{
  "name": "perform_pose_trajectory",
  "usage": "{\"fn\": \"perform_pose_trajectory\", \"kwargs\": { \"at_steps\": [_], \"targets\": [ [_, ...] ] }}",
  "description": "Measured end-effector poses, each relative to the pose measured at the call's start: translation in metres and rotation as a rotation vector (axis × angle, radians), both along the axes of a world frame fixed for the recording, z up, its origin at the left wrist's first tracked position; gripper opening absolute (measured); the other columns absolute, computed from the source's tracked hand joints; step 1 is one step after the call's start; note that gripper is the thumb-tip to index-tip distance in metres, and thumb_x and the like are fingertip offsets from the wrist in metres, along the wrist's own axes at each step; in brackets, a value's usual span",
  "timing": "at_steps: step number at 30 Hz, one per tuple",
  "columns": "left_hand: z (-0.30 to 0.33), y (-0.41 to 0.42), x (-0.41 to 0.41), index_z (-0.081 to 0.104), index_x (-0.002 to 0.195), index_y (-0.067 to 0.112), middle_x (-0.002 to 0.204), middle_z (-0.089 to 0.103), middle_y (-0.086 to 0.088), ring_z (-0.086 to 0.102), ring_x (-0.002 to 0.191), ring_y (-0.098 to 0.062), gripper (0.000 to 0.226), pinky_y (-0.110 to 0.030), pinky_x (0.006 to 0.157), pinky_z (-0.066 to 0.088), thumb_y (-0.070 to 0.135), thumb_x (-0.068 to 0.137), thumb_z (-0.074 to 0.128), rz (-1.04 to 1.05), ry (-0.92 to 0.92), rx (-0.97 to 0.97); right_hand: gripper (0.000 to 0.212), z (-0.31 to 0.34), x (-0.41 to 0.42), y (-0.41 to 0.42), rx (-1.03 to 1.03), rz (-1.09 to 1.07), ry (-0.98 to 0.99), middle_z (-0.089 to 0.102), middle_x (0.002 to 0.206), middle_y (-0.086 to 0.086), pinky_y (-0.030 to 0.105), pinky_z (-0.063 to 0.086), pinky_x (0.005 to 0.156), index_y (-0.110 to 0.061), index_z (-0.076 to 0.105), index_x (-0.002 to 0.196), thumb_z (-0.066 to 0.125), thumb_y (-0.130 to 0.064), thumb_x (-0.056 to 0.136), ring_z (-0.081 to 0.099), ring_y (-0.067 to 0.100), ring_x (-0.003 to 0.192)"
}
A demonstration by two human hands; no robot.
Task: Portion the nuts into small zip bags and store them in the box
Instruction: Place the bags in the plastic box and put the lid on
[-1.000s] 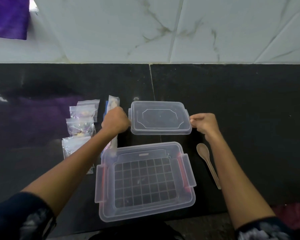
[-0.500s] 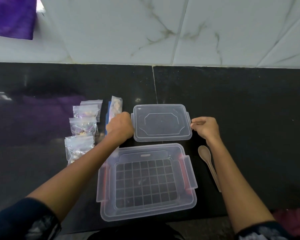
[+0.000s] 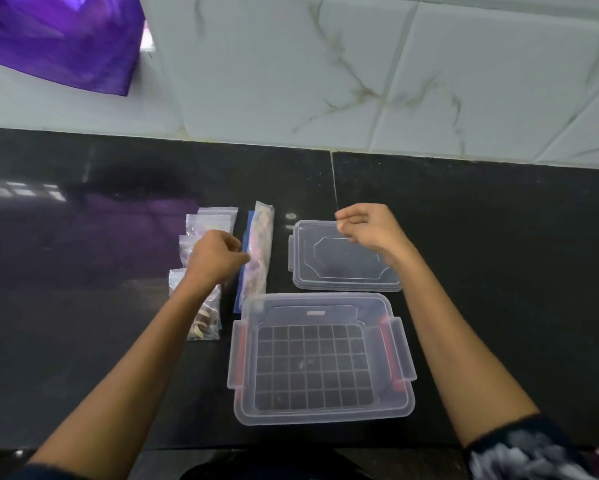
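Nuts: small zip bags (image 3: 201, 299) stacked left of centre on dark surface (image 3: 499, 271), handy beside open box (image 3: 320, 358). Our left hand (image 3: 215, 261) curled over them; grip unclear. Right hand (image 3: 367, 226) loosely curled, empty, above lid (image 3: 343, 268).

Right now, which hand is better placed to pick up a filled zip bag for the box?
Left. The left hand hovers right over the small zip bags, left of the box. The right hand is above the lid, farther away.
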State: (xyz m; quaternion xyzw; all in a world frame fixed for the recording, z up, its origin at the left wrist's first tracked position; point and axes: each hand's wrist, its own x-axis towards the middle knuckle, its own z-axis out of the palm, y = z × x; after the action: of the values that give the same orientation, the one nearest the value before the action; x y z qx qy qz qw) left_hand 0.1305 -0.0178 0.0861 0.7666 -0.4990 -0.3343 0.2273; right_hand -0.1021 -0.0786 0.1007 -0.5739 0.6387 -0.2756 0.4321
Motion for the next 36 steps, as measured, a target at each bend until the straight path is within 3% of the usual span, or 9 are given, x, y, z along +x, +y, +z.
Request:
{"fn": "perform_pose_trajectory", "kwargs": {
  "at_steps": [3,5,7,10,17,21,26,30,36],
  "targets": [
    [-0.008,0.000,-0.008,0.057,0.082,0.009,0.084,0.057,-0.012,0.055,0.074,-0.023,0.016,-0.038,0.071,0.052,0.017,0.083,0.071,-0.056,-0.039,0.087,0.023,-0.013,0.033,-0.010,-0.005,0.168,0.092,0.069,0.106,0.010,0.018,0.050,0.067,-0.008,0.067,0.107,0.064,-0.002,0.086,0.061,0.012,0.084],
    [-0.012,0.001,-0.014,0.058,0.094,0.004,0.087,0.055,-0.011,0.054,0.074,-0.022,0.025,-0.030,0.060,0.045,0.021,0.082,0.072,-0.082,-0.055,0.127,0.026,-0.020,0.052,-0.016,-0.085,0.308,0.226,0.067,0.111,0.008,0.018,0.050,0.075,-0.010,0.066,0.110,0.064,0.000,0.085,0.060,0.012,0.090],
    [-0.017,0.002,-0.020,0.054,0.106,0.003,0.095,0.055,-0.011,0.059,0.089,-0.026,0.037,-0.029,0.067,0.048,0.022,0.081,0.073,-0.088,-0.049,0.164,0.034,-0.025,0.068,-0.024,-0.173,0.475,0.394,0.061,0.120,0.006,0.030,0.048,0.092,-0.014,0.063,0.116,0.064,-0.001,0.084,0.060,0.018,0.103],
    [-0.020,0.003,-0.027,0.052,0.115,0.002,0.110,0.058,-0.013,0.058,0.104,-0.029,0.045,-0.031,0.080,0.048,0.018,0.079,0.075,-0.085,-0.098,0.164,0.051,-0.031,0.089,-0.036,-0.256,0.686,0.622,0.046,0.133,0.003,0.042,0.049,0.093,-0.022,0.053,0.127,0.063,0.003,0.083,0.053,0.024,0.114],
    [-0.032,-0.003,-0.025,0.054,0.115,0.003,0.115,0.061,-0.014,0.059,0.105,-0.028,0.036,-0.031,0.081,0.047,0.007,0.082,0.070,-0.113,-0.212,0.175,0.065,-0.034,0.119,-0.056,-0.434,0.943,1.022,0.019,0.157,0.001,0.044,0.036,0.103,-0.034,0.035,0.143,0.056,-0.002,0.090,0.025,0.025,0.141],
    [-0.035,-0.006,-0.026,0.046,0.121,0.003,0.121,0.056,-0.015,0.055,0.110,-0.029,0.048,-0.032,0.085,0.046,0.009,0.082,0.072,-0.121,-0.231,0.188,0.060,-0.038,0.128,-0.061,-0.471,1.042,1.179,0.027,0.153,0.000,0.042,0.032,0.104,-0.038,0.030,0.144,0.055,-0.016,0.094,0.027,0.025,0.138],
    [-0.037,-0.008,-0.027,0.044,0.120,0.002,0.121,0.054,-0.017,0.055,0.109,-0.031,0.050,-0.033,0.081,0.045,0.006,0.079,0.073,-0.102,-0.215,0.204,0.047,-0.040,0.128,-0.065,-0.569,1.039,1.274,0.038,0.140,0.003,0.042,0.030,0.104,-0.033,0.041,0.133,0.059,-0.027,0.091,0.034,0.026,0.128],
    [-0.033,-0.008,-0.029,0.044,0.119,0.003,0.123,0.049,-0.019,0.053,0.108,-0.033,0.050,-0.034,0.080,0.045,0.004,0.078,0.073,-0.083,-0.189,0.209,0.039,-0.039,0.128,-0.068,-0.614,1.065,1.314,0.037,0.140,0.001,0.048,0.014,0.114,-0.028,0.049,0.124,0.063,-0.029,0.088,0.027,0.025,0.135],
    [-0.019,-0.003,-0.028,0.038,0.117,0.007,0.119,0.054,-0.019,0.055,0.105,-0.034,0.047,-0.039,0.082,0.047,0.006,0.082,0.069,-0.098,-0.130,0.108,0.019,-0.004,0.104,-0.061,-0.516,0.949,1.166,0.055,0.114,-0.006,0.052,0.004,0.115,-0.027,0.044,0.093,0.061,-0.024,0.087,0.041,0.020,0.126]
  ]
}}
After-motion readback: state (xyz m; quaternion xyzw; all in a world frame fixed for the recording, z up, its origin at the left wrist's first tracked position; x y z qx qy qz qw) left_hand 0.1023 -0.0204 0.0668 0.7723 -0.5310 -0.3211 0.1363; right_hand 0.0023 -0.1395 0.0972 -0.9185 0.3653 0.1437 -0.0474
